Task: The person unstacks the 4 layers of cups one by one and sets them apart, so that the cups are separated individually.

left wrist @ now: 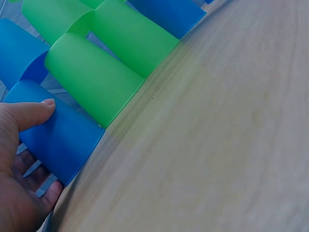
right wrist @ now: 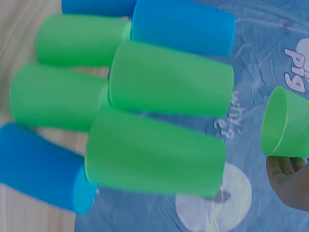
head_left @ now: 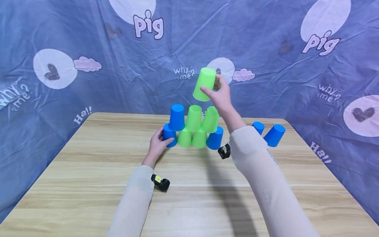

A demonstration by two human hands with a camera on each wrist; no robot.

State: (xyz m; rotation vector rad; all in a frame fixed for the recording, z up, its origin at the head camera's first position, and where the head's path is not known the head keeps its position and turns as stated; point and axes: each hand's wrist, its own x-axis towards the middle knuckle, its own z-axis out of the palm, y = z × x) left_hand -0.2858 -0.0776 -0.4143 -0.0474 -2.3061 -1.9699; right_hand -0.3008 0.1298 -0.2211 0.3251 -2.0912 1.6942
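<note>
My right hand [head_left: 221, 95] grips a green cup [head_left: 205, 84], mouth down and slightly tilted, in the air above a two-row stack. In the right wrist view that green cup [right wrist: 289, 123] hangs apart from the others. The upper row holds a blue cup [head_left: 177, 118] at left and two green cups, one in the middle [head_left: 194, 118] and one at right [head_left: 210, 119]. Beneath them, two green cups stand between a blue cup [head_left: 214, 138] at the right end and another blue cup [left wrist: 63, 133] at the left end. My left hand [head_left: 156, 144] holds this left-end cup, thumb in front.
Two more blue cups, one partly behind my right sleeve [head_left: 258, 127] and one leaning [head_left: 274, 135], are on the right of the wooden table [head_left: 103, 164]. A patterned blue cloth [head_left: 165, 56] hangs behind. Black wrist cameras [head_left: 161, 183] sit on both sleeves.
</note>
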